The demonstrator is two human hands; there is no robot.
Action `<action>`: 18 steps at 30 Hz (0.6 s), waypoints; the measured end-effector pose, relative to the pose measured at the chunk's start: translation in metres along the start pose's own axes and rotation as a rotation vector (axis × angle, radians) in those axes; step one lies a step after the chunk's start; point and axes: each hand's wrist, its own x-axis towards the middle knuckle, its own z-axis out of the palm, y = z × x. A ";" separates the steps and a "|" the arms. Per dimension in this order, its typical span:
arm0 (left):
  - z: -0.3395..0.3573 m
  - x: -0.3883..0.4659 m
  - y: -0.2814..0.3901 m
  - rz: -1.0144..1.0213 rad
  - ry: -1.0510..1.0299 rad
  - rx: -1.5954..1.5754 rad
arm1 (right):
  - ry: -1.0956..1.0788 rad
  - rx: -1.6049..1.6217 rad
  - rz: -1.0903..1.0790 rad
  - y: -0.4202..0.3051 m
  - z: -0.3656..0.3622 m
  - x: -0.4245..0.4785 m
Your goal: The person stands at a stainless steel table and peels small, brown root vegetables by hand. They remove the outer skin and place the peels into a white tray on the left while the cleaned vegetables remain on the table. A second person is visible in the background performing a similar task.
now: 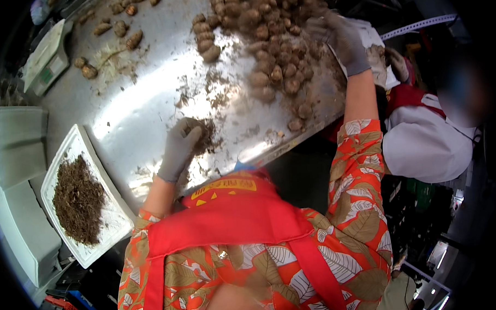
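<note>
My left hand (181, 144), in a grey glove, rests low over the metal table (147, 97). Its fingers curl against a clump of dark root fibres and soil (206, 136); whether they grip any of it is hidden. My right hand (344, 41), also gloved, is stretched out at the right side of a heap of brown taro-like tubers (268, 43). Motion blurs its fingers, so I cannot tell if they hold anything. A white container or bag (362, 26) lies just behind that hand. Loose tubers (296, 124) lie near the table's front edge.
A white tray (125, 225) of brown fibrous debris (77, 200) sits at the left, beside stacked pale containers (23, 228). Beyond stands a weighing scale (46, 59). More tubers (134, 39) lie at the far left. A person in a white top (426, 144) is close on the right.
</note>
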 end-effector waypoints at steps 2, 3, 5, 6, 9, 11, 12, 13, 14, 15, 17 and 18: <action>-0.003 0.000 -0.002 0.028 0.018 0.057 | 0.051 -0.103 0.139 0.030 0.019 -0.032; -0.002 0.002 -0.005 0.050 0.019 0.079 | 0.048 -0.177 0.182 0.051 0.013 -0.048; 0.001 0.000 -0.002 0.034 0.031 0.076 | 0.147 -0.235 0.268 0.063 0.028 -0.084; 0.003 0.000 -0.001 0.027 0.032 0.075 | 0.147 -0.319 0.311 0.070 0.025 -0.099; 0.004 0.008 -0.005 0.030 -0.009 0.191 | 0.116 -0.546 0.405 0.097 0.016 -0.139; 0.011 0.008 0.000 -0.026 -0.031 0.091 | 0.077 -0.729 0.385 0.107 0.018 -0.159; 0.015 0.009 0.002 -0.057 -0.049 0.041 | 0.059 -0.840 0.347 0.107 0.022 -0.171; 0.013 0.011 -0.003 -0.046 -0.076 0.029 | 0.035 -0.947 0.305 0.110 0.028 -0.180; 0.010 0.015 -0.011 -0.035 -0.103 0.017 | 0.022 -1.065 0.236 0.115 0.034 -0.190; 0.008 0.018 -0.017 -0.022 -0.130 0.003 | 0.009 -1.184 0.164 0.120 0.041 -0.200; 0.011 0.018 -0.019 0.017 -0.118 0.073 | 0.010 -1.300 0.123 0.138 0.046 -0.207; 0.012 0.017 -0.019 0.040 -0.103 0.111 | 0.024 -1.294 0.148 0.145 0.051 -0.204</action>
